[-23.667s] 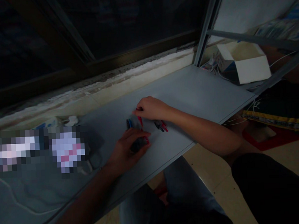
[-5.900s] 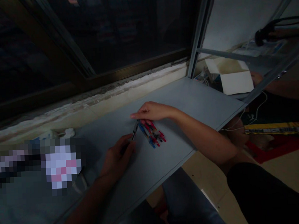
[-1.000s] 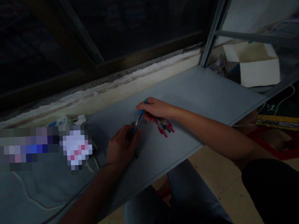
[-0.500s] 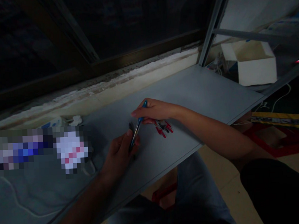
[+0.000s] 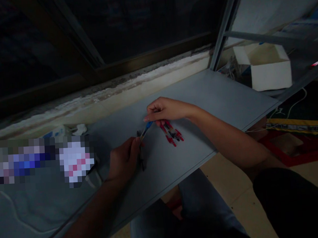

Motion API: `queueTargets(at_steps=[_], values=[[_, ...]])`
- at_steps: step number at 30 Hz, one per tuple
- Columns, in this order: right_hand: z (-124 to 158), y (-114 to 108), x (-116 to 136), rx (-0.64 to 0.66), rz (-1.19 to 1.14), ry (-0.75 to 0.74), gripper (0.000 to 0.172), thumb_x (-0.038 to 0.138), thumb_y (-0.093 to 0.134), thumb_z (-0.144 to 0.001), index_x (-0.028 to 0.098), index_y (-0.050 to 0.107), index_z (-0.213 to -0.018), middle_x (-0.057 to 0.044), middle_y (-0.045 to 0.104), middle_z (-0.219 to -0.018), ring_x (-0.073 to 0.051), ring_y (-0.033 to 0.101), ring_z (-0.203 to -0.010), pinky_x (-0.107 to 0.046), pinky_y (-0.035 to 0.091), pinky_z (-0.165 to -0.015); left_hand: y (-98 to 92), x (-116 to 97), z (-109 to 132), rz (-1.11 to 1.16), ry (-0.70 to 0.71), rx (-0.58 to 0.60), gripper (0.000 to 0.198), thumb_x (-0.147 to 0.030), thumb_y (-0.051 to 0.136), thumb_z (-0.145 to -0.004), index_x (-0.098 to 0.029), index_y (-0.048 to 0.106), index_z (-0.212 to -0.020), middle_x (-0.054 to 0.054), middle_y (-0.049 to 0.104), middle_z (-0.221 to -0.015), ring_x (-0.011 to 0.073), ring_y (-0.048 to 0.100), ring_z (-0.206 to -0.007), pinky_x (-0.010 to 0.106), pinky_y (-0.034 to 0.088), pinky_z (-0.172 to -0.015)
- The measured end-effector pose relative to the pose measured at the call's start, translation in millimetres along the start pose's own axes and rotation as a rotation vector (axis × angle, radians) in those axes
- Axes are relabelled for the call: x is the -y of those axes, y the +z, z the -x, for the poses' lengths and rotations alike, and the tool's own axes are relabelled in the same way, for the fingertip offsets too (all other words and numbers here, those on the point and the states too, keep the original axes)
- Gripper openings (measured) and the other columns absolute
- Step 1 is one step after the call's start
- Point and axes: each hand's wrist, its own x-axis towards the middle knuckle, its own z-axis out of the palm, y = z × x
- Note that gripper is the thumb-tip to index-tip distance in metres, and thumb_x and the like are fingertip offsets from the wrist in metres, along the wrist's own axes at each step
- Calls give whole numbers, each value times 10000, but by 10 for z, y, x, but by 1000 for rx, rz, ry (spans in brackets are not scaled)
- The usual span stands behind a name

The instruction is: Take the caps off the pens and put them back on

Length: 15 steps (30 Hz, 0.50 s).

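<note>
A pen with a blue upper part and a clear, thin lower barrel (image 5: 148, 126) slants between my two hands above the desk (image 5: 194, 156). My left hand (image 5: 126, 156) pinches its lower end between thumb and fingers. At the blue end, my right hand (image 5: 167, 109) has its thumb and fingers closed, covering the tip. Several pens with red ends (image 5: 172, 136) lie together on the desktop just below my right hand. Beside the left fingertips, a dark pen (image 5: 142, 163) rests on the desk, partly hidden by that hand.
An open white box (image 5: 271, 75) stands on the rack at the right. Cables (image 5: 34, 229) and a blurred-out white item (image 5: 75, 159) lie on the desk's left side. A window ledge (image 5: 146, 75) runs along the back; the desk's front edge is above my legs.
My right hand has risen slightly and its fingers have curled over the pen's blue end, which stuck up past them before. The left fingers have shifted a little; less of the pen shows.
</note>
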Motion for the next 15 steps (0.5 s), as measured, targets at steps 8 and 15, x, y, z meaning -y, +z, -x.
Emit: queueTargets(at_steps=[8, 15], values=[[-47, 7, -68, -65, -22, -47, 242, 343, 709, -928, 139, 602, -856, 21, 641, -709, -69, 534, -570, -185, 413, -542, 28, 49, -21, -55, 10, -61, 459, -478, 415, -1037, -189, 710, -838, -52, 488, -503, 118, 481, -437, 242, 336, -461], [-28, -33, -98, -61, -39, -98, 350, 152, 833, -757, 148, 611, -1027, -8, 695, -976, -81, 620, -733, -195, 503, -656, 44, 66, -33, -70, -11, -35, 456, -478, 414, -1031, -196, 719, -844, -43, 522, -503, 124, 492, -430, 244, 342, -458]])
